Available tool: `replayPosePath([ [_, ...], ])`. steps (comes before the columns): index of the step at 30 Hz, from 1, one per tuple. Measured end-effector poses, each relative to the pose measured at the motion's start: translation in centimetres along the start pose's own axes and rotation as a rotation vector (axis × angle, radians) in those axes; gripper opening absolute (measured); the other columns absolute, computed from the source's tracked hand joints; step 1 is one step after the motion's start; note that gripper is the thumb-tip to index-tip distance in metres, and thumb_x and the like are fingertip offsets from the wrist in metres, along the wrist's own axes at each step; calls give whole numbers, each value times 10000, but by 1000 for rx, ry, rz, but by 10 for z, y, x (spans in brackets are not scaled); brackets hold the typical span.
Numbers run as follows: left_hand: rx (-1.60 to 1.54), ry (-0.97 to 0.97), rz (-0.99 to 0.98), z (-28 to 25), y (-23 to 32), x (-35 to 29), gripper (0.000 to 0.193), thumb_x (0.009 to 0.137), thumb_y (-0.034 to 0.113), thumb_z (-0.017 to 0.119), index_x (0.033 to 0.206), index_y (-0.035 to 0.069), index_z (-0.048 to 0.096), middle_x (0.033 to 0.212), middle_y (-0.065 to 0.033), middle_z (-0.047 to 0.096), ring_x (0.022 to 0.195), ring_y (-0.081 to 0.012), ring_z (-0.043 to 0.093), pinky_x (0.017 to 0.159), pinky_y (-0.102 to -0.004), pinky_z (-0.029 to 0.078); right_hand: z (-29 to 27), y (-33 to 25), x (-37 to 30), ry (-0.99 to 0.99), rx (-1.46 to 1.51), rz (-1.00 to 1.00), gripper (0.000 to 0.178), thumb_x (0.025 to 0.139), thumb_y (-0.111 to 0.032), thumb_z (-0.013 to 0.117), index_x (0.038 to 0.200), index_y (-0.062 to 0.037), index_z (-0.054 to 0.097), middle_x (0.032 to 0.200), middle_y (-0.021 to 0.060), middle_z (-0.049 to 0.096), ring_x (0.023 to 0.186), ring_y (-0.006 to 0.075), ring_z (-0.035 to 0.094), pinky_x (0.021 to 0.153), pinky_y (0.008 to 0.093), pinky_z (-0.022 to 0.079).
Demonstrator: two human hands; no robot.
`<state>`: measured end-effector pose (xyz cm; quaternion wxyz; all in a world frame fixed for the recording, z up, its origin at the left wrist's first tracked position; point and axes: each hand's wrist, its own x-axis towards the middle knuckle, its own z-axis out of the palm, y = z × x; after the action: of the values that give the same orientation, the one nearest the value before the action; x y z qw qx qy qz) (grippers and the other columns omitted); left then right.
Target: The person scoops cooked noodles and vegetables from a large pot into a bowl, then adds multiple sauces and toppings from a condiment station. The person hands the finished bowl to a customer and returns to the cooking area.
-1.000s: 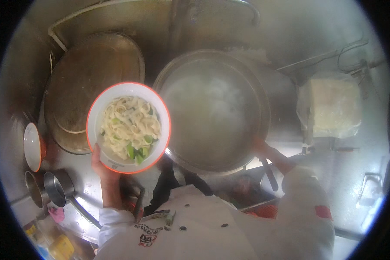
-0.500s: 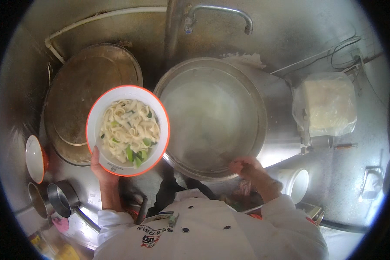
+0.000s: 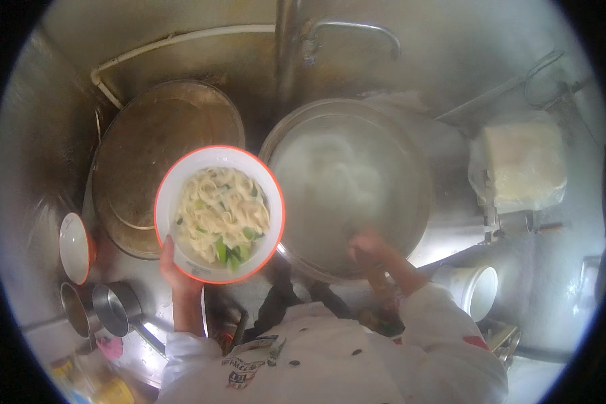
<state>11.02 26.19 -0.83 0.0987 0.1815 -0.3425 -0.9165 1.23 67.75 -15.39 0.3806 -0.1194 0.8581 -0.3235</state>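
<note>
My left hand (image 3: 176, 271) grips a white bowl (image 3: 163, 222) with an orange rim, thumb over its near left edge. Wide noodles (image 3: 223, 205) and green leafy vegetables (image 3: 232, 254) fill the bowl. To its right stands a large round pot (image 3: 424, 195) of cloudy, steaming liquid (image 3: 340, 175). Over the pot's near right side, my right hand (image 3: 374, 248) is closed. Blur and steam hide what its fingers hold, if anything.
A big round metal lid (image 3: 131, 148) leans at the left. Nearby are an orange-and-white bowl (image 3: 75, 248) and a saucepan (image 3: 116, 310). Right of the pot lie a plastic-wrapped pale block (image 3: 525, 165) and a white bucket (image 3: 481, 295). A tap (image 3: 357, 25) arches from the wall behind.
The view has shifted, moving the whole scene a little right and down. My right hand has moved inward over the pot. My left hand still holds the bowl of noodles, and steam looks thicker.
</note>
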Motion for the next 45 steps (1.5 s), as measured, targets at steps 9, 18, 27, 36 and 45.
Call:
replayPosePath([
  [9, -2, -19, 41, 9, 5, -1, 581, 930, 370, 361, 1348, -33, 337, 1364, -183, 408, 1234, -315, 424, 1040, -417, 328, -8, -54, -156, 61, 1342, 99, 267, 808, -58, 542, 1053, 49, 549, 681, 99, 554, 560, 176, 528, 485, 307, 418],
  [18, 58, 15, 93, 35, -11, -13, 589, 937, 374, 351, 1375, -14, 289, 1379, -189, 377, 1263, -332, 383, 1055, -455, 309, 1, -49, -201, 193, 1523, 244, 237, 863, -43, 483, 1099, -56, 475, 757, 107, 532, 545, 163, 490, 479, 306, 421],
  [27, -57, 24, 54, 71, -60, -27, 553, 933, 318, 321, 1378, -7, 286, 1389, -200, 356, 1264, -344, 375, 1049, -455, 318, -21, -5, -252, 199, 1326, 56, 301, 885, -36, 456, 1185, -55, 441, 745, 103, 536, 544, 155, 492, 473, 302, 426],
  [36, -115, 19, -58, 60, -102, -14, 596, 895, 333, 436, 1363, -17, 317, 1373, -195, 390, 1256, -335, 390, 1050, -434, 319, -1, 29, -248, 167, 1504, 272, 293, 858, -28, 500, 1150, -44, 478, 746, 137, 538, 524, 174, 485, 458, 310, 418],
  [45, -95, -103, -140, 19, -110, 23, 592, 886, 343, 464, 1345, -14, 350, 1349, -175, 428, 1225, -305, 433, 1037, -405, 338, -26, -42, -261, 362, 1346, 159, 270, 842, 33, 461, 1103, -36, 484, 717, 153, 545, 497, 183, 479, 431, 328, 417],
])
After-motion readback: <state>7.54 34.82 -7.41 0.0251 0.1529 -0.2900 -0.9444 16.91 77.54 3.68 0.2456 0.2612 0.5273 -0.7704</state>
